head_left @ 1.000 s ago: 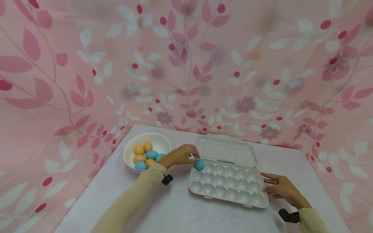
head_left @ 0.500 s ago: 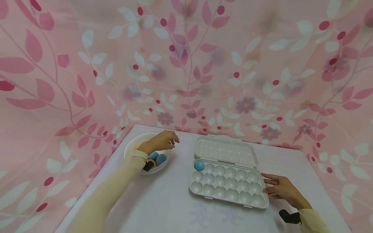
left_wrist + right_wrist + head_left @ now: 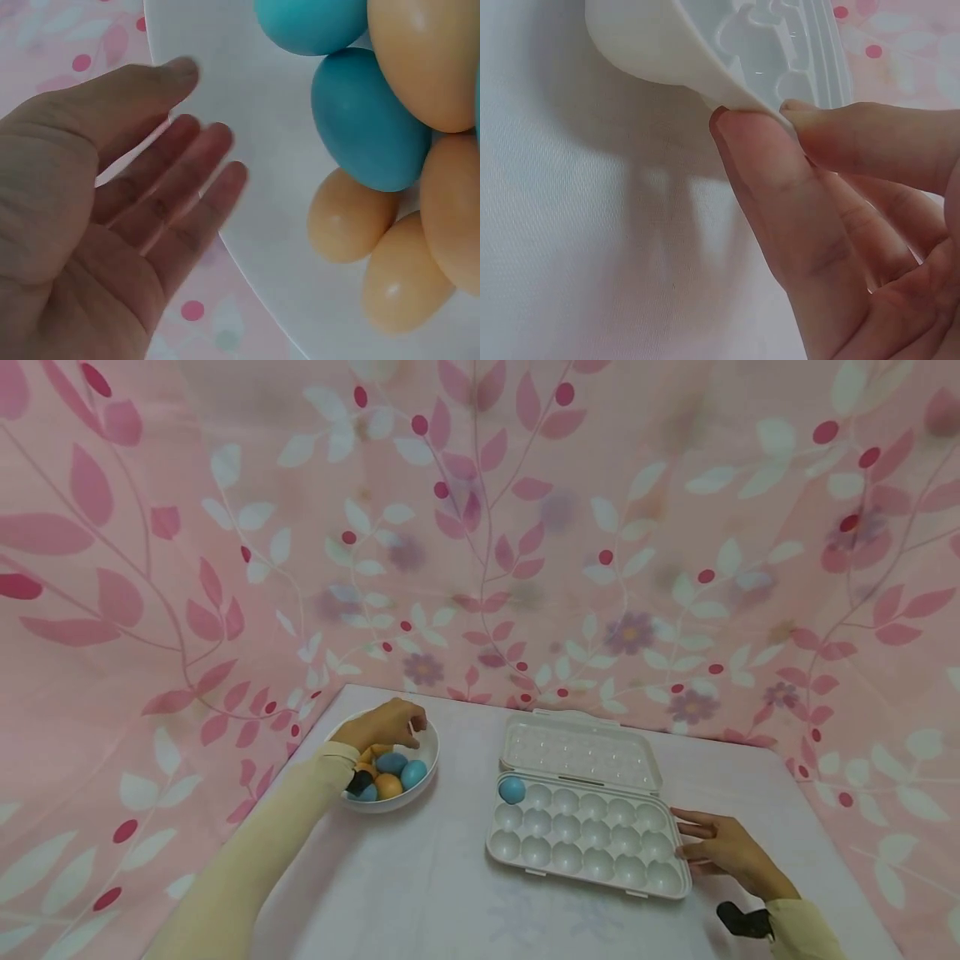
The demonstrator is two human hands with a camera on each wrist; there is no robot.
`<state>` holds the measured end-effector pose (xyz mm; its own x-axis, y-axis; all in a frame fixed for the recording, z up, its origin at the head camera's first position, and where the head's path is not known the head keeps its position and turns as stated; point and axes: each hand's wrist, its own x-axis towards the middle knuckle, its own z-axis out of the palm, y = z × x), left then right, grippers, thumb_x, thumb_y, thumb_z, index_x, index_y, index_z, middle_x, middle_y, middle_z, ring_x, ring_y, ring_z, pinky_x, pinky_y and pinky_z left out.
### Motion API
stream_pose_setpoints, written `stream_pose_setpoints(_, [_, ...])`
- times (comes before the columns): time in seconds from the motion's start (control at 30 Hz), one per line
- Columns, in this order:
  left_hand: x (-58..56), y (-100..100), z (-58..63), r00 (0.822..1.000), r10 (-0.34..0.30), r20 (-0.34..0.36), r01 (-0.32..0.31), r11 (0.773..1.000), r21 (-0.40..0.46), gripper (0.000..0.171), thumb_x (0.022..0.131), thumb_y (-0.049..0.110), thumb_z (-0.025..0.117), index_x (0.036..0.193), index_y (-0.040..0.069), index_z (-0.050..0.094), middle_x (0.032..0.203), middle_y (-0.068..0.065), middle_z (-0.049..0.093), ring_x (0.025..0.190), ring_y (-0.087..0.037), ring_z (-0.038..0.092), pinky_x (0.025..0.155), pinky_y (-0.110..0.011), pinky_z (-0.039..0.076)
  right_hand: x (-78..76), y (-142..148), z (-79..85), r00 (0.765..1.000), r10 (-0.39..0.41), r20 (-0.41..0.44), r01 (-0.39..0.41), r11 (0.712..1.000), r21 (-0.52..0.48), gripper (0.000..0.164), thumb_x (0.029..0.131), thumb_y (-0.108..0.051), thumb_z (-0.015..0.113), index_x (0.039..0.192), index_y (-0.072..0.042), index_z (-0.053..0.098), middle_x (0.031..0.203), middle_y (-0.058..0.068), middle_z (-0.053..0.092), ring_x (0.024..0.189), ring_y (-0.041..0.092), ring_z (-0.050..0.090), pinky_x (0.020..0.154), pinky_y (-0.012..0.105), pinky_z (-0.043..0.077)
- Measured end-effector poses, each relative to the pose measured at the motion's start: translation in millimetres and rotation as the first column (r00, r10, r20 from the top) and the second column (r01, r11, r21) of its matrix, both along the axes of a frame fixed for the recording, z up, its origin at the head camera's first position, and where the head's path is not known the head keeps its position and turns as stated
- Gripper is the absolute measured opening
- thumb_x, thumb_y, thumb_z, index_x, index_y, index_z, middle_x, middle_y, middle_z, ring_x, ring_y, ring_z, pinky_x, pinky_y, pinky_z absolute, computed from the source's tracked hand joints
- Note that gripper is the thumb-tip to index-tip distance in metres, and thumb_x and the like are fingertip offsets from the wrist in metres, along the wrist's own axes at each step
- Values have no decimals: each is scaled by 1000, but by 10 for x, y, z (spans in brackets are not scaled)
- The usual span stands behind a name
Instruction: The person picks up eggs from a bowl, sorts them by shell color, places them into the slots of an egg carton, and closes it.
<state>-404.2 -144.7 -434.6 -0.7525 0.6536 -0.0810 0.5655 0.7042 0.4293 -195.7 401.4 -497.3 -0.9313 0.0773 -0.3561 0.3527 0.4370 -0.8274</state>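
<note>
My left hand (image 3: 386, 722) hovers over a white bowl (image 3: 429, 742) at the left of the table, holding nothing. Its fingers look loosely bent in the left wrist view, apart from the eggs. Several blue and tan eggs lie in the bowl, among them a blue egg (image 3: 367, 120) and a tan egg (image 3: 352, 217). Thumb and index finger of my right hand (image 3: 731, 852) pinch the right rim of a white egg carton (image 3: 597, 864), as the right wrist view shows. In the carton's back left cup sits one blue egg (image 3: 512, 790).
The carton's clear-looking lid (image 3: 581, 752) stands hinged back toward the wall. A white cloth (image 3: 420, 885) covers the table. Pink floral fabric (image 3: 480, 527) hangs behind and at the sides.
My left hand has let go of the blue egg in the carton's back left cup and moved left to above the bowl. My right hand has stayed at the carton's rim.
</note>
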Motion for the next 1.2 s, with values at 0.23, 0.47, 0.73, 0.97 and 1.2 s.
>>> stream_pose_setpoints(0.23, [43, -25, -41, 979, 130, 159, -100, 978, -183, 42, 83, 19, 78, 121, 10, 64, 116, -11, 61, 97, -23, 54, 86, -41, 50, -8, 12, 0, 1000, 6, -1, -6, 1000, -2, 82, 76, -6, 81, 145, 4, 39, 132, 28, 53, 93, 25, 69, 71, 43, 58])
stream_pose_setpoints(0.47, [100, -41, -56, 963, 184, 196, -141, 967, -215, 39, 80, 11, 77, 118, 9, 68, 114, -9, 61, 97, -23, 53, 83, -40, 51, -7, 9, -4, 1000, 0, -6, 0, 1000, -10, 82, 75, -6, 82, 145, 3, 40, 132, 27, 55, 92, 25, 69, 71, 43, 58])
stream_pose_setpoints(0.73, [170, -47, -82, 936, 280, 212, -231, 946, -227, 38, 74, 5, 77, 111, 8, 68, 106, -3, 59, 94, -26, 51, 76, -39, 50, -3, -2, -14, 1000, -4, 0, 4, 1000, -15, 82, 75, -6, 82, 145, 3, 40, 133, 27, 54, 93, 26, 69, 71, 43, 58])
stream_pose_setpoints(0.97, [152, -66, -161, 941, 263, 212, -216, 951, -220, 29, 70, -2, 74, 96, 11, 70, 90, -2, 62, 84, -24, 54, 70, -34, 48, -11, -3, -3, 1000, 4, -2, -4, 1000, -16, 81, 76, -6, 81, 145, 2, 40, 133, 27, 53, 95, 26, 68, 72, 43, 58])
stream_pose_setpoints(1.2, [122, -70, -184, 942, 258, 215, -213, 954, -211, 28, 70, -1, 76, 93, 13, 72, 89, 0, 63, 84, -24, 54, 70, -35, 49, -6, 7, 10, 1000, 25, -2, -25, 1000, -9, 81, 78, -7, 80, 146, 3, 38, 135, 28, 51, 94, 25, 68, 71, 42, 58])
